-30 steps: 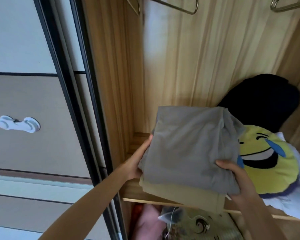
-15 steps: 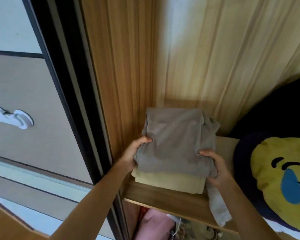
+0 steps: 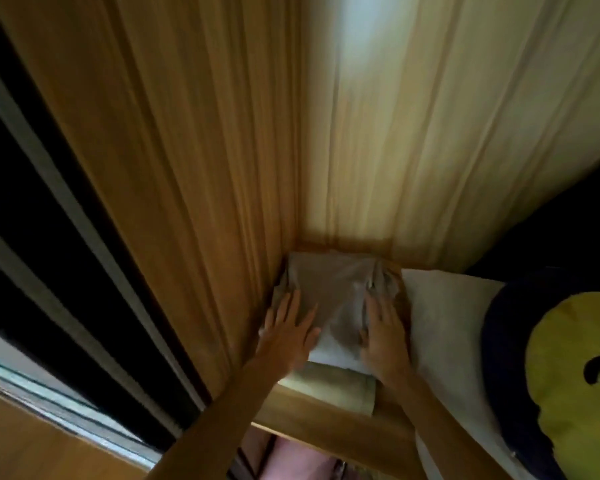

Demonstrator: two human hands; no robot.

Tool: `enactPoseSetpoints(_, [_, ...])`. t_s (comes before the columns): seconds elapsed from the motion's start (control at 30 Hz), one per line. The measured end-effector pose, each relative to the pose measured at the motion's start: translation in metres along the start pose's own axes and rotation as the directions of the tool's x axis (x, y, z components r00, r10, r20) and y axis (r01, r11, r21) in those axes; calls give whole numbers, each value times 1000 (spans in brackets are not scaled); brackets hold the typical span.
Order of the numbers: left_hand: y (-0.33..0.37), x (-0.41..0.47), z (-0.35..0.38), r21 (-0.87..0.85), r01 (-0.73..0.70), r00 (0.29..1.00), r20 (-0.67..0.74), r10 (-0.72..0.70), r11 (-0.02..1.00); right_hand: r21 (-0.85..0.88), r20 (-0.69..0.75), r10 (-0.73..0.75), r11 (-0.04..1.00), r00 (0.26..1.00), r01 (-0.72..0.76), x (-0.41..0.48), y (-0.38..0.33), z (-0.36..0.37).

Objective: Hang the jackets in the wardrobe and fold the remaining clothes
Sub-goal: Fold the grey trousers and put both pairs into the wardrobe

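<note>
Yellow laugh-cry emoji cushion [image 3: 568, 341] well right of the right hand [image 3: 383, 336], dark blue rim, cut by the frame edge. Under it white fabric [image 3: 444, 317], just beside that hand. Behind, a black bulk [image 3: 568, 220]. Blurred pink item [image 3: 291, 459] below the hands. Bit of wood floor [image 3: 32, 445] down-left of the left hand [image 3: 284, 336].

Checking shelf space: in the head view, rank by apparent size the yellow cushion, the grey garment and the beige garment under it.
1. yellow cushion, though cropped and nearer
2. grey garment
3. beige garment, mostly covered, true size unsure
</note>
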State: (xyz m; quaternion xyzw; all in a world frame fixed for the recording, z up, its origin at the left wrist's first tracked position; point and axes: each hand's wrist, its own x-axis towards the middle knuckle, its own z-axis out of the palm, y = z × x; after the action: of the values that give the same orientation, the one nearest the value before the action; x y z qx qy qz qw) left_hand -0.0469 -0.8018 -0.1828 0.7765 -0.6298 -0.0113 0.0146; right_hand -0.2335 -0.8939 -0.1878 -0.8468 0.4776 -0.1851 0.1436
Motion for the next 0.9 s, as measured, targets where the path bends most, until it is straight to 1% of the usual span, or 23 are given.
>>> enactPoseSetpoints(0.03, [2, 0, 6, 59, -28, 999, -28, 29, 998, -93, 17, -113, 989, 993, 114, 5, -2, 4])
enactPoseSetpoints(0.07, [0, 0, 12, 105, -58, 997, -53, 64, 993, -161, 59, -161, 973, 985, 169, 10, -4, 8])
enactPoseSetpoints(0.13, [-9, -3, 21, 129, -135, 986, -80, 146, 982, -236, 151, -173, 950, 973, 205, 16, -7, 21])
enactPoseSetpoints(0.2, [-20, -10, 31, 94, -161, 984, -65, 167, 983, -260, 239, -168, 938, 957, 229, 14, -7, 36])
enactPoseSetpoints(0.3, [-17, -16, 36, 4, -71, 997, 8, 71, 997, -272, 309, -135, 936, 941, 223, 14, -5, 43])
enactPoseSetpoints(0.33, [-13, -14, 34, -2, -46, 998, 30, 46, 999, -274, 332, -128, 935, 935, 226, 15, -6, 42])
enactPoseSetpoints(0.4, [-8, -12, 30, 2, 1, 989, 147, -1, 1000, -264, 370, -104, 941, 923, 212, 17, -9, 40])
enactPoseSetpoints(0.47, [-3, -12, 24, -5, 60, 979, 196, -58, 998, -255, 381, -94, 946, 920, 202, 18, -12, 36])
enactPoseSetpoints(0.6, [7, -24, 20, -49, 269, 947, 195, -255, 962, -249, 401, -61, 953, 914, 173, 12, -20, 24])
enactPoseSetpoints(0.63, [8, -29, 17, -62, 303, 939, 191, -286, 951, -250, 404, -60, 953, 913, 173, 10, -24, 20])
enactPoseSetpoints(0.7, [7, -41, 7, -112, 325, 939, 159, -306, 939, -226, 396, -77, 958, 915, 178, 3, -34, 12])
enactPoseSetpoints(0.83, [0, -74, -15, -276, 364, 931, 115, -346, 889, -97, 330, -200, 965, 923, 244, -19, -57, 0])
enactPoseSetpoints(0.9, [-4, -93, -19, -330, 353, 932, 47, -358, 875, -69, 292, -237, 961, 927, 267, -32, -69, -6])
